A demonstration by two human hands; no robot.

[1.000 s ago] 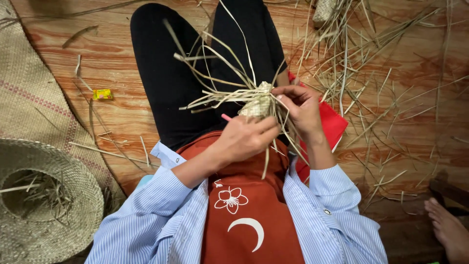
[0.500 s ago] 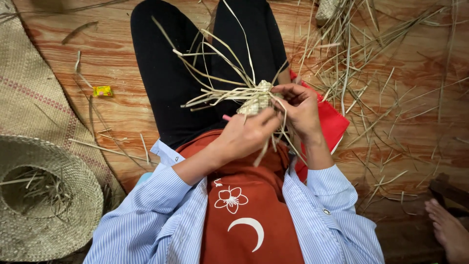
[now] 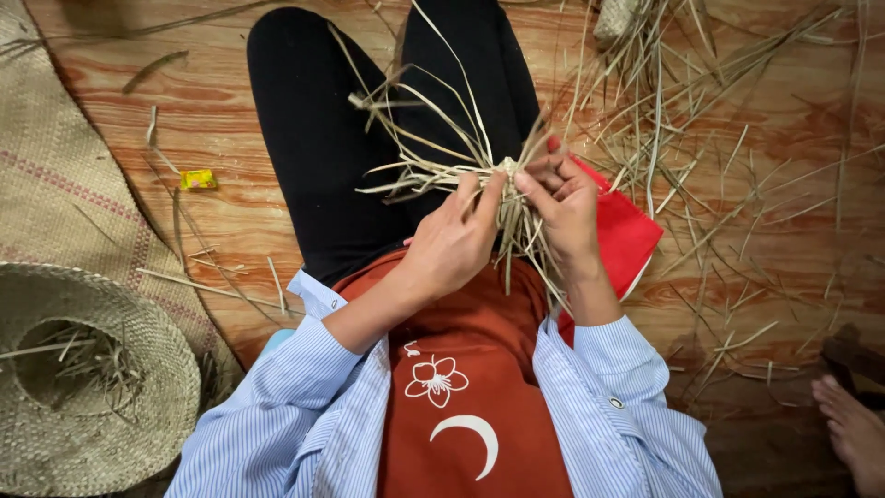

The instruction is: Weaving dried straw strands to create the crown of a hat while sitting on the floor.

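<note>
I sit on a wooden floor with my legs in black trousers stretched ahead. Both hands meet over my lap on a small bundle of woven straw strips [image 3: 433, 166] whose loose ends fan out up and left. My left hand [image 3: 452, 242] grips the bundle from below, fingers pinching its middle. My right hand [image 3: 564, 205] pinches strips at the same knot from the right. More strands hang down between the hands. A red cloth [image 3: 627, 242] lies under my right wrist.
A woven straw hat [image 3: 83, 387] lies upside down at lower left, on a woven mat [image 3: 55, 184]. Loose straw [image 3: 701, 138] is scattered over the floor at right. A small yellow wrapper [image 3: 198, 179] lies left of my leg. Another person's bare foot [image 3: 853, 429] shows at lower right.
My left hand has slid up along the bundle, its fingers now meeting the right hand's at the knot. The woven core is now covered by my fingers.
</note>
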